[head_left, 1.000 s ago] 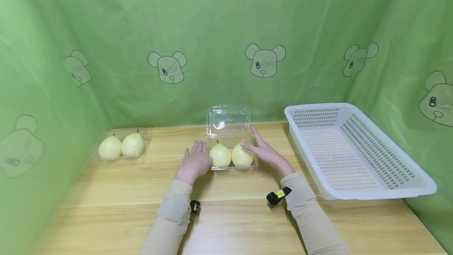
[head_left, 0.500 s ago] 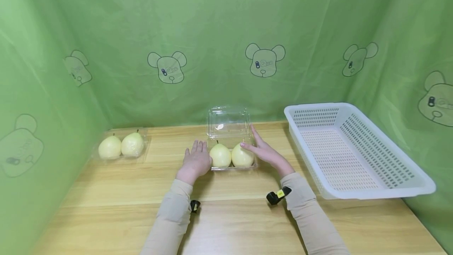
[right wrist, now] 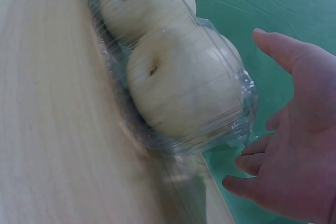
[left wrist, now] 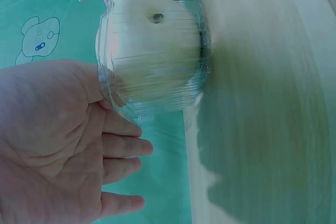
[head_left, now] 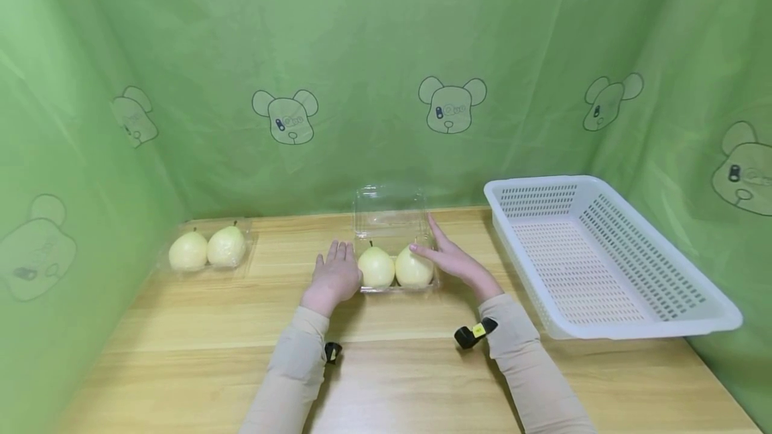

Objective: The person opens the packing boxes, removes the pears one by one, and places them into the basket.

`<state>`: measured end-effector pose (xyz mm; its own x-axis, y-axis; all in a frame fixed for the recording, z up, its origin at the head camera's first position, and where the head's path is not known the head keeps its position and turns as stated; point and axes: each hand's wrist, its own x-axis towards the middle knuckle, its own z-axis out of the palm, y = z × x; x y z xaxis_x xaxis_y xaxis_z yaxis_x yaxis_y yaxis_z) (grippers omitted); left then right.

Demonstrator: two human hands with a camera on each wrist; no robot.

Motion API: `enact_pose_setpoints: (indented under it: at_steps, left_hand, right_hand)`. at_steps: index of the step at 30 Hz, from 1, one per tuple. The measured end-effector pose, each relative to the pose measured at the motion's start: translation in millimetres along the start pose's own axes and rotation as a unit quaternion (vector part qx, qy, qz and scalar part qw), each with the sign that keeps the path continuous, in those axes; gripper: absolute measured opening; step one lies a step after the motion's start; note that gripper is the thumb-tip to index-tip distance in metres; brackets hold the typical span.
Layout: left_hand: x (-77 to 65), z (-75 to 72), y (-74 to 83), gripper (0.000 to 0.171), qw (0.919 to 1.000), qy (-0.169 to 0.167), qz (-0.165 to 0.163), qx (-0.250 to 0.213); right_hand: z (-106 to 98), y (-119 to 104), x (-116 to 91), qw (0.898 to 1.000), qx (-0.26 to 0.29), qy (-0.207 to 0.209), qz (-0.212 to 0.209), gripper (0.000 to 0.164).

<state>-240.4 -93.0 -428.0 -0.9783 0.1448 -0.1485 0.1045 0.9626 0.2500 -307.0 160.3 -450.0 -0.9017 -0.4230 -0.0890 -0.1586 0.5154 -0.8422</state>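
Observation:
A clear plastic clamshell box (head_left: 392, 289) sits mid-table, its lid (head_left: 389, 211) raised at the back. Side by side in it are two pale yellow pears, the left pear (head_left: 375, 266) and the right pear (head_left: 415, 270). My left hand (head_left: 334, 278) lies against the box's left side with straight fingers; its thumb is partly hidden behind the plastic wall in the left wrist view. On the right side, my right hand (head_left: 454, 258) is spread, fingers pointing back along the box and thumb over the right pear. In the right wrist view its fingertips (right wrist: 247, 163) are close to the box's corner.
At the far left, another clear box (head_left: 248, 236) holds two more pears (head_left: 208, 248). A white perforated basket (head_left: 543, 300) stands on the right side of the table. Green curtains (head_left: 374, 32) enclose the back and sides.
Both hands keep their places beside the box. The raised lid has shifted very slightly, and the bright glare on it has faded.

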Motion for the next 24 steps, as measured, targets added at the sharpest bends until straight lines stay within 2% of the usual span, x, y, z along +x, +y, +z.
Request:
enact_pose_setpoints:
  at_steps: [24]
  left_hand:
    - [0.4, 1.1, 0.5, 0.060, 1.0000, 0.005, -0.001, 0.006]
  right_hand:
    - [0.6, 4.5, 0.7, 1.000, 0.000, -0.009, 0.014, 0.096]
